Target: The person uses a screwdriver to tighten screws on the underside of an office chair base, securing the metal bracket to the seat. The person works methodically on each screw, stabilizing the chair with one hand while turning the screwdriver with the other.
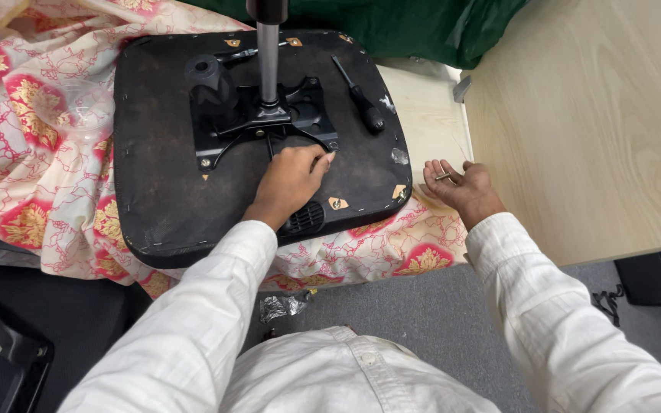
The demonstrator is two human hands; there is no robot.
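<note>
Black seat base (170, 191): it is lying upside down on a floral cloth (32, 153), with its near edge overhanging the cloth's drop toward the grey floor (422, 313).
Metal mounting plate (300, 99): it is sitting at the middle of the seat base, with the steel gas column (268, 61) rising from it toward you.
Left hand (291, 180): you are pressing its fingertips (323, 160) together at the plate's near right corner; the grip is closing on something small there, too small to tell what.
Right hand (460, 187): you are resting it palm up at the edge of the wooden table (590, 122), with the grip released and a small bolt (443, 177) lying loose across the fingers.
Screwdriver (361, 95): it is lying untouched on the seat base, right of the plate and well apart from both hands.
Risk, loose bolt: nothing is closing over it, so any tilt of your open palm is likely sending it off the table edge to the floor, near the crumpled wrapper (283, 304).
Risk, pinched part: you are holding it by fingertips alone, so a slip is probably dropping it into the plate's openings.
Risk, seat base: leaning on the overhanging near edge could be tipping it on the soft cloth, and the screwdriver is free to roll off.
</note>
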